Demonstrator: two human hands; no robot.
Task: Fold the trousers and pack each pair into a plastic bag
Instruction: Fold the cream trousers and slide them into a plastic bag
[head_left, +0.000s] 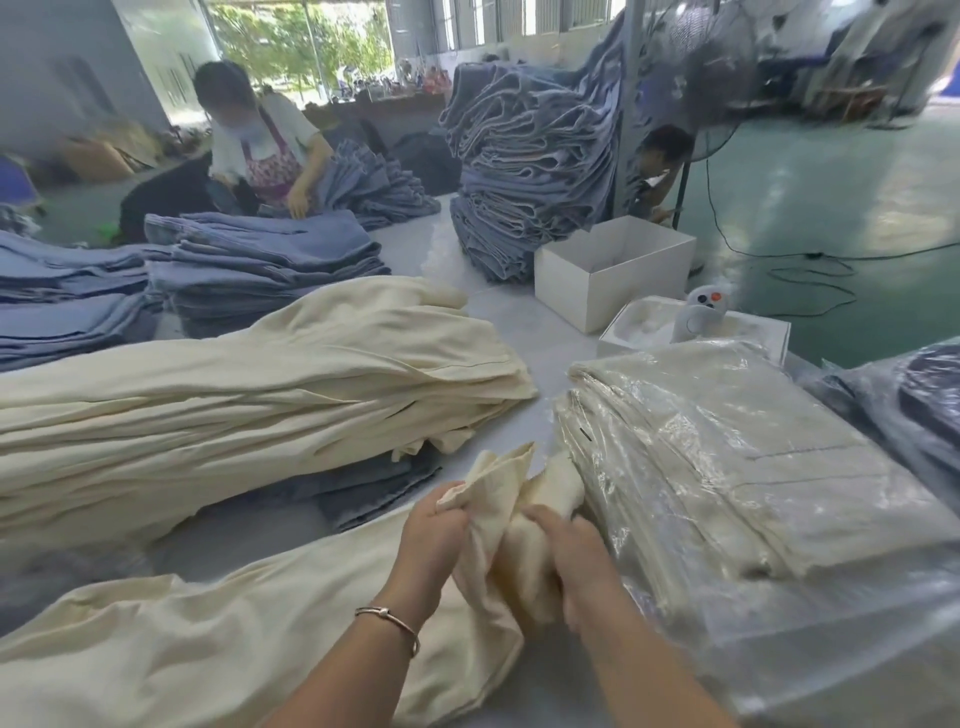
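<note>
Cream trousers (218, 639) lie across the table in front of me, their hem end bunched up just left of the bagged stack (737, 467). My left hand (434, 540) pinches one fold of that end, fingers curled tight on the cloth; my right hand (576, 561) grips the other fold beside it, touching the stack's plastic. More cream trousers (249, 395) are piled beyond, left of the stack.
</note>
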